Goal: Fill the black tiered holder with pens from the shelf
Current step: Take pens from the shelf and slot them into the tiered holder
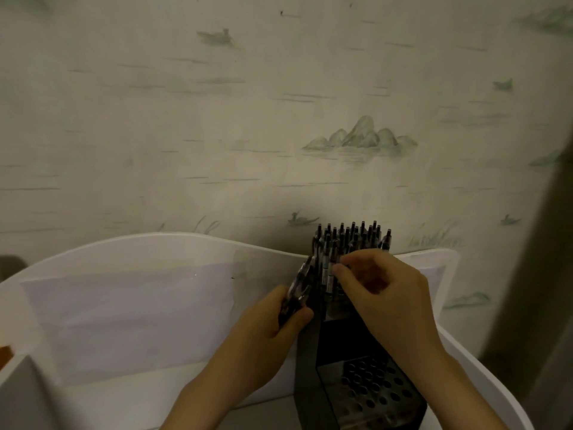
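A big wall (279, 103) fills most of the view. It is pale and has small green hills, boats and grass painted on it.

Below the wall sits a white shelf (148, 243) with a curved back edge and a pale purple panel on its inside.

On the right part of the shelf stands the black tiered holder (356, 383). It goes up in steps. The low step in front has many round holes and they show no pens. The high step at the back is packed with pens in the holder (353, 234), standing up close together with their dark tops up.

The left hand (273, 321) is just left of the holder, touching its side. Its fingers and thumb curl around a bunch of pens (297, 290), which lean up toward the holder.

The right hand (384, 293) reaches over the holder from the right. Its fingertips (339, 270) pinch one pen (329, 274) that stands upright at the front of the packed group. I cannot tell if this pen's tip is in a hole.
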The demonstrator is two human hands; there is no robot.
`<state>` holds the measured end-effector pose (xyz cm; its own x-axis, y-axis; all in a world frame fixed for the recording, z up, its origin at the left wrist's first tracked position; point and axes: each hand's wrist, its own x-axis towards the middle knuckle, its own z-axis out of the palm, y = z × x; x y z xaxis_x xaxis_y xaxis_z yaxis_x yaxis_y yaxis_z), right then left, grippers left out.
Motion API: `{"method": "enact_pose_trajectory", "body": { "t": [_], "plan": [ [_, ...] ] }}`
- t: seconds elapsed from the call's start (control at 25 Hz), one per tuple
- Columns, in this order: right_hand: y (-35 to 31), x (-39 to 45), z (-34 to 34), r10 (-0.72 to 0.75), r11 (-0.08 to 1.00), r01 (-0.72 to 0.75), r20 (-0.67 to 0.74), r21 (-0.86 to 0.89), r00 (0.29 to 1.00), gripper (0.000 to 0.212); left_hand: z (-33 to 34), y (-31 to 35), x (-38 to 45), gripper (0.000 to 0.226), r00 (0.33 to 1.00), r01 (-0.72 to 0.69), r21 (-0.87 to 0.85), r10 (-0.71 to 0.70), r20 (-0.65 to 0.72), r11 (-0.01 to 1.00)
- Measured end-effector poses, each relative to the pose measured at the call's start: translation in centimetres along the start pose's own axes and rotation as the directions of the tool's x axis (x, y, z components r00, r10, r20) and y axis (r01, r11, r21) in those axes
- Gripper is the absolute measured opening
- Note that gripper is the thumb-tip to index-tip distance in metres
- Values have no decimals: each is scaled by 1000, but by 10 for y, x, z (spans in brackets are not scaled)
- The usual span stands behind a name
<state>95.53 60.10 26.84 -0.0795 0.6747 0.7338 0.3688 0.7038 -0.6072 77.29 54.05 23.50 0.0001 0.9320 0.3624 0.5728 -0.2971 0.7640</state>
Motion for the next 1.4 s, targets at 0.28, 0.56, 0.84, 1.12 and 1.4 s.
{"method": "enact_pose_trajectory", "body": {
  "t": [0.28,0.56,0.84,1.12,1.4],
  "plan": [
    [-9,-17,2,182,852,-339,381,398,907,26,12,8,-2,16,989,-79,-2,79,123,997],
    [-17,-3,-8,246,804,-349,265,481,932,19,13,13,4,10,993,-70,-9,70,92,998],
    [-12,33,-39,210,830,-128,-91,543,973,11,10,3,0,20,999,-37,41,35,39,998],
    [4,31,-23,-52,998,55,-84,29,995,7,5,-2,2,27,1000,-26,50,26,6,998],
    [16,32,-6,2,993,6,68,-115,998,20,2,-4,4,27,1000,-16,28,16,-14,999]
  ]
}}
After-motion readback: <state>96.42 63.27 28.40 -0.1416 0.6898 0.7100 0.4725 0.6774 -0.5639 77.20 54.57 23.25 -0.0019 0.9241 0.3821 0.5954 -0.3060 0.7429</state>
